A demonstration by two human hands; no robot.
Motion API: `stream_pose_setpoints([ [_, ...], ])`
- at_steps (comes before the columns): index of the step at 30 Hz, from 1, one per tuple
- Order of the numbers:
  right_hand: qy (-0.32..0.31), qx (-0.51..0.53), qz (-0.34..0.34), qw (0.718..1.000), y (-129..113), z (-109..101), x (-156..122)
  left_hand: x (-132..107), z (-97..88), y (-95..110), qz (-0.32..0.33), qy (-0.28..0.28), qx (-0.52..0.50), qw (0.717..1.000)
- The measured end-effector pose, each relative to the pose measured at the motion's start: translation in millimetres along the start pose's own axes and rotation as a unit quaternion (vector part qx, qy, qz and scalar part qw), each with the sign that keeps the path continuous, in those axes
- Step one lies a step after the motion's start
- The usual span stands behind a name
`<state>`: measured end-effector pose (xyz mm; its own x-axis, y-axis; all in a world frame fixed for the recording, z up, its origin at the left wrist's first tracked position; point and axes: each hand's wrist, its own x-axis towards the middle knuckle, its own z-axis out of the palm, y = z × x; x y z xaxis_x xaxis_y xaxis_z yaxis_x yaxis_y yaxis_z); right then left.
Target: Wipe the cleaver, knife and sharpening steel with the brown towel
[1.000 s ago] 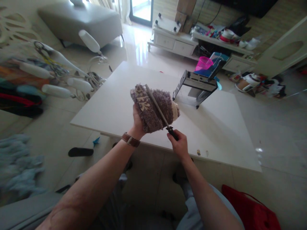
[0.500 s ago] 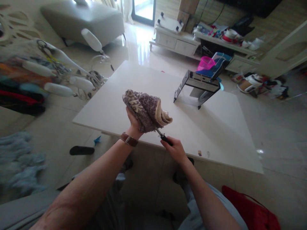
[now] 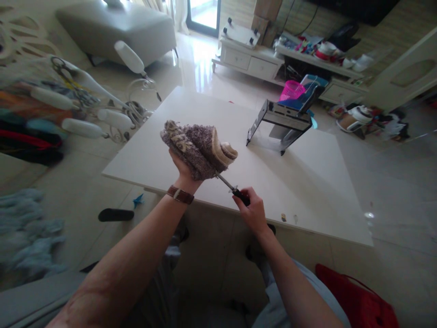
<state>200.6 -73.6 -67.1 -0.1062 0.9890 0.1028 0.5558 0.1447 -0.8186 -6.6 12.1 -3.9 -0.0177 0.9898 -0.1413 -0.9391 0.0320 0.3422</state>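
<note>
My left hand (image 3: pixel 183 166) is closed round a folded, shaggy brown-and-beige cloth (image 3: pixel 201 148), held above the front part of the white table. A slim metal rod with a black handle (image 3: pixel 226 182) sticks out of the cloth's lower right side; a small guard sits where rod and handle meet. Its far end is hidden in the folds. The handle is gripped by the fingers of my right hand (image 3: pixel 251 210), close over the table's front edge. I cannot make out exactly what tool the rod belongs to.
On the white table (image 3: pixel 218 107) stands a grey-and-black frame on legs (image 3: pixel 285 118), with a pink basket (image 3: pixel 292 91) behind it. Two small items lie by the front edge. White lamp-like pieces with cables (image 3: pixel 114 119) are at the left, a red bag (image 3: pixel 351 296) at lower right.
The cloth and my left hand have shifted left and slightly up. My right hand has moved a little right and down, so more of the metal rod shows outside the cloth.
</note>
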Motion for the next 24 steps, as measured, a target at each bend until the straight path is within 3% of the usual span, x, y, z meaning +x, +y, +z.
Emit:
stream_pose_setpoints([
  [4,0.011,0.02,-0.004,1.0,-12,7,6,0,4.6,-22,0.028,0.036,-0.014,0.999],
  [10,-0.013,0.019,-0.018,1.0,-14,12,10,0,-1.6,-44,0.005,0.095,-0.018,0.995],
  [15,-0.055,-0.009,-0.031,0.998,-16,5,7,2,-4.7,-34,0.029,0.135,-0.022,0.99],
  [24,-0.049,-0.039,-0.039,0.997,-16,3,6,8,-7.5,-9,-0.013,0.093,-0.046,0.995],
])
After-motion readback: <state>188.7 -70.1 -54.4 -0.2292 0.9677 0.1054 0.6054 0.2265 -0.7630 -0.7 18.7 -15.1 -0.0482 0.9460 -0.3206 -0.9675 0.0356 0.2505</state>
